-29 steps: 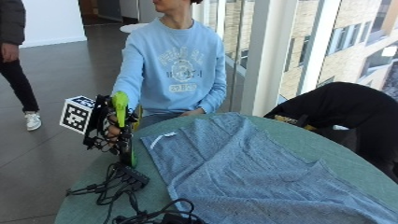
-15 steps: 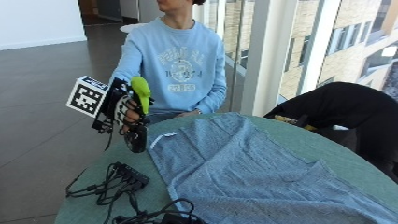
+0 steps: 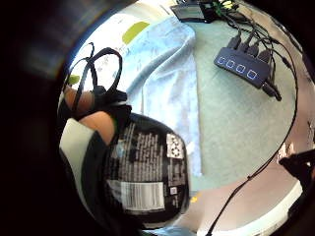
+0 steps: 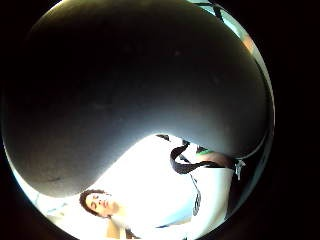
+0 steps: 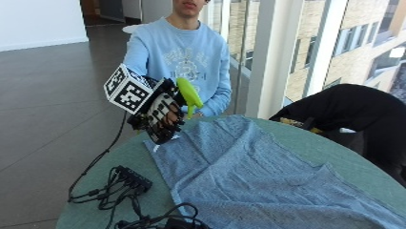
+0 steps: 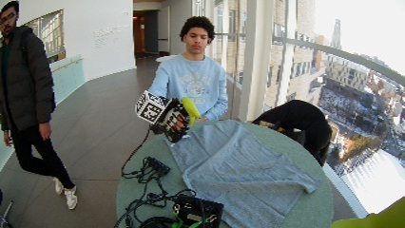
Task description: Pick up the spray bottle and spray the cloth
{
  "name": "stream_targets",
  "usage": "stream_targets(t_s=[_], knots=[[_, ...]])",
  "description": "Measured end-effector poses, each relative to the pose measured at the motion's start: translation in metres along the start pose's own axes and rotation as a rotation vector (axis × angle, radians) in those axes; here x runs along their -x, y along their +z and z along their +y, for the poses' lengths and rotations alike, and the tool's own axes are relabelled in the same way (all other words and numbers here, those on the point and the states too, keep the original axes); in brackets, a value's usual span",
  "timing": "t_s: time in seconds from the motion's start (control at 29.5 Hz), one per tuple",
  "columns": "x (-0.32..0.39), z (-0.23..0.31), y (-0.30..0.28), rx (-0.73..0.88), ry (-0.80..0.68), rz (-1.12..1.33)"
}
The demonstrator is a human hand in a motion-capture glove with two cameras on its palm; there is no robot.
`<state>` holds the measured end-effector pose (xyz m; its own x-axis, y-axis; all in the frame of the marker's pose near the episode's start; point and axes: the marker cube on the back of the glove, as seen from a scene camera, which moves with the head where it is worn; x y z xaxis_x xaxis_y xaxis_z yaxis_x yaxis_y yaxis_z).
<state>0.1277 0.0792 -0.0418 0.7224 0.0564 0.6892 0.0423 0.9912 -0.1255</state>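
Observation:
My gloved right hand (image 5: 160, 113) grips a dark spray bottle (image 5: 164, 134) with a lime-green spray head (image 5: 188, 94), held in the air above the near left corner of the cloth. The head points toward the cloth. The grey-blue cloth (image 5: 254, 176) lies spread over the round green table (image 5: 114, 191). In the little finger side palm view the bottle's black label (image 3: 142, 172) fills the space by the palm, with the cloth (image 3: 167, 78) below it. In the thumb side palm view the bottle's dark body (image 4: 135, 90) fills most of the picture. From the wide outside view, the hand (image 6: 168, 116) is over the table's edge.
A black hub with blue lights (image 3: 241, 66) and its cables (image 5: 120, 183) lie on the table left of the cloth. A dark box (image 6: 197, 211) sits at the table's near edge. A black jacket (image 5: 342, 112) lies at the far right.
The hand has lifted the bottle off the table and carried it up and toward the cloth, tilting the green head forward.

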Motion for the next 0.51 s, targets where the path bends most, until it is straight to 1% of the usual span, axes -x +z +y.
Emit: stream_targets(t_s=[0.27,0.51], knots=[[0.019,-0.021,0.012,0.045,0.053,0.080],[0.023,-0.028,0.024,0.100,0.056,0.128]])
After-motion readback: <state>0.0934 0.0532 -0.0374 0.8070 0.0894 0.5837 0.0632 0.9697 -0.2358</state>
